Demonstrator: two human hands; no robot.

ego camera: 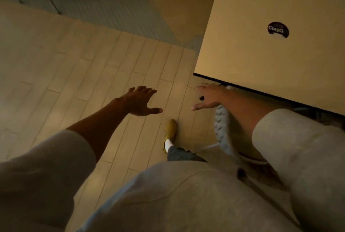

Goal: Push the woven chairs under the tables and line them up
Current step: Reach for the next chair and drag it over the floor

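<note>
Woven chair (222,126) back just below right hand (207,97), fingers spread, not curled round it; contact unclear. Left hand (140,102) open, empty, over plank floor (78,67). Chair sits against tan table (261,56) near edge.

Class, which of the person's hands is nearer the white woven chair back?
Right. The right hand is at the top of the white woven chair back; the left hand is spread over the pale plank floor, apart from it.
</note>
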